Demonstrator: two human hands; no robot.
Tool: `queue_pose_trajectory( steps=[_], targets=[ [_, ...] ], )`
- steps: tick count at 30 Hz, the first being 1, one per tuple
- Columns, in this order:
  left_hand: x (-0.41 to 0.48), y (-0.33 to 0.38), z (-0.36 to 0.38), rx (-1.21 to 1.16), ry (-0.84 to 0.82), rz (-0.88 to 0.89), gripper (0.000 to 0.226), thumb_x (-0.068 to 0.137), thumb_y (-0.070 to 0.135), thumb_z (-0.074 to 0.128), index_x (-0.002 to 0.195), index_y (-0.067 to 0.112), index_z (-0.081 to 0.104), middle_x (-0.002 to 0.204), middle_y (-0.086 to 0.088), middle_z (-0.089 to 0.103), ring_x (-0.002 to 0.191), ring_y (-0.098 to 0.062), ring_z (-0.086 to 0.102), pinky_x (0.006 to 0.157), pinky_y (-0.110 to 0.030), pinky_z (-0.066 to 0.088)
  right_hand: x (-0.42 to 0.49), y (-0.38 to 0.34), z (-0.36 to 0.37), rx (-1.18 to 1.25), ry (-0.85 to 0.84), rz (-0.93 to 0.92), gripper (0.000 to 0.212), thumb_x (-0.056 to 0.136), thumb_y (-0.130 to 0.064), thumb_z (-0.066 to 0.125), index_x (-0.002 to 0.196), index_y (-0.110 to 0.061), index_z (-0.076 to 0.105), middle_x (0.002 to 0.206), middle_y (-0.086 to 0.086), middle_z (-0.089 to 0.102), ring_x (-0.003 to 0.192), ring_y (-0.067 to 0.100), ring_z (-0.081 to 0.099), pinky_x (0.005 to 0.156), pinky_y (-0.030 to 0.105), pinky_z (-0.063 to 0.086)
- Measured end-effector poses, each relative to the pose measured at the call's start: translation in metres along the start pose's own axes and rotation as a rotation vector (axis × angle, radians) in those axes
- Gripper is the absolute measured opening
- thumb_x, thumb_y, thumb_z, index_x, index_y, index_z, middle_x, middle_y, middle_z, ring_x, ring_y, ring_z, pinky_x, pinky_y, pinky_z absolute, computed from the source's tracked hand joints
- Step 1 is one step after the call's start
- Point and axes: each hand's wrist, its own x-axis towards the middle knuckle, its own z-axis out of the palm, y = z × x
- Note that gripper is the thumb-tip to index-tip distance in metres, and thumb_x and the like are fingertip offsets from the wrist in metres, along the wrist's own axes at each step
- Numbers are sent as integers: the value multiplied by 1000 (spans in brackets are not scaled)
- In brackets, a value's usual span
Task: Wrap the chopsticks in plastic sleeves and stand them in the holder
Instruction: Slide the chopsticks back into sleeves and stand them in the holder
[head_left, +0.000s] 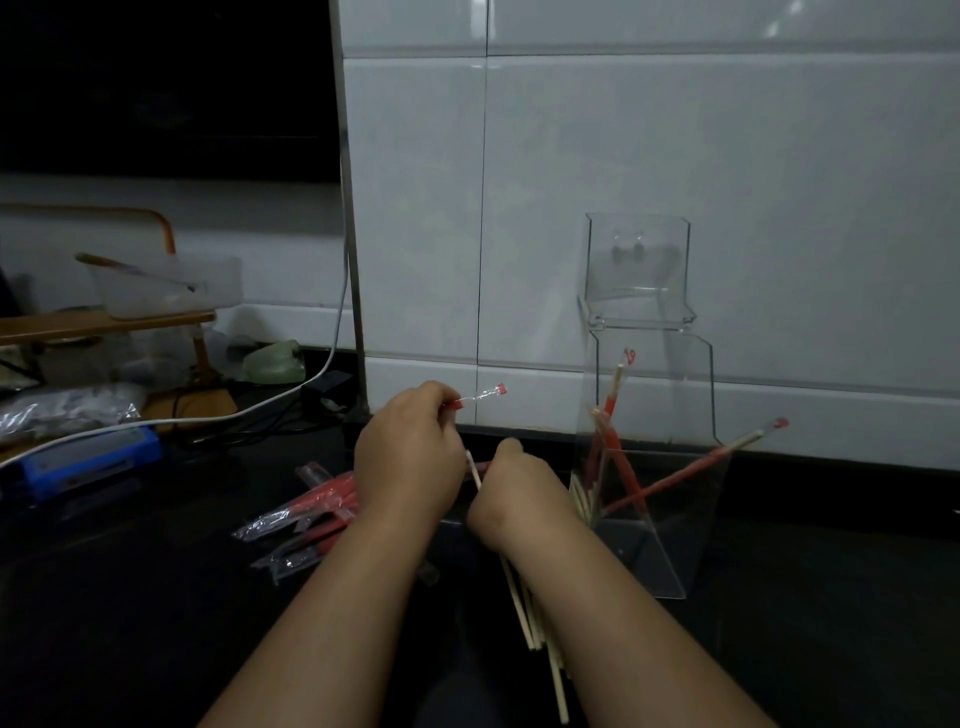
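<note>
My left hand (410, 452) pinches a clear plastic sleeve (480, 396) with red ends; the sleeve's tip sticks out up and to the right of my fingers. My right hand (519, 499) grips a bare wooden chopstick (472, 470) whose tip points toward the left hand. Under my right forearm lies a loose bundle of bare chopsticks (530, 618) on the dark counter. A clear acrylic holder (654, 514) stands to the right, against the tiled wall, with several red-sleeved chopsticks (675, 480) leaning inside. A heap of empty red-and-clear sleeves (306, 514) lies left of my hands.
A blue device (88, 457) with a white cable (218, 415) sits at the left. Behind it stand a wooden rack (104, 322), a plastic tub (166, 286) and crumpled bags. A small black box (327, 387) sits near the metal post. White tiles rise directly behind the holder.
</note>
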Motion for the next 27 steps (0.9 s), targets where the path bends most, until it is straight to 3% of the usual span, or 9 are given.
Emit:
queue_pose_trajectory(
  steps=[5,8,12,14,16,20,24,27],
  targets=[
    [-3,1,1,-184,138,-71,16,92,12,56,97,22,68,92,6,65,87,-18,58,70,-28,36,-6,-4,-10,265,140,-81,38,86,-25,67,118,-11,53,112,8,62,101,26,60,72,27,43],
    [-3,-2,3,-346,228,-170,14,94,14,55,91,26,61,88,5,64,83,-17,57,69,-29,37,-9,-7,-14,334,206,-143,14,81,-25,69,87,-12,69,85,5,69,80,23,64,64,27,47],
    [-4,-3,1,-466,271,-244,16,97,17,56,85,27,55,74,11,57,69,0,53,61,-19,38,-12,-8,-20,461,276,-256,11,81,-20,66,70,-17,64,69,-1,63,64,13,58,52,17,42],
    [-5,-4,2,-454,271,-236,16,97,18,56,84,28,55,73,12,57,68,0,53,62,-25,38,-16,-10,-24,534,356,-315,16,87,-19,62,71,-22,58,70,-5,59,59,2,52,49,8,37],
    [-5,-5,3,-425,263,-220,15,97,19,57,84,27,56,74,11,59,71,-12,54,61,-29,37,-21,-13,-28,635,438,-371,16,91,-19,58,77,-26,57,78,-5,61,64,-1,53,54,5,38],
    [-6,-2,4,-395,239,-173,15,96,16,56,88,28,61,80,10,65,78,-15,61,64,-26,40,-28,-16,-31,742,622,-486,12,98,-19,52,89,-26,56,83,-4,61,70,4,57,59,8,41],
    [-7,1,2,-385,242,-130,25,96,12,55,110,26,70,99,7,72,93,-10,64,78,-27,47,-26,-15,-31,750,730,-556,13,102,-20,47,94,-29,52,86,-8,63,82,4,63,66,17,50],
    [-8,1,2,-320,266,-46,25,94,7,56,107,22,71,99,6,71,93,-15,64,79,-31,49,-25,-13,-31,767,749,-581,12,102,-19,47,96,-28,52,88,-9,63,84,1,63,66,11,49]
  ],
)
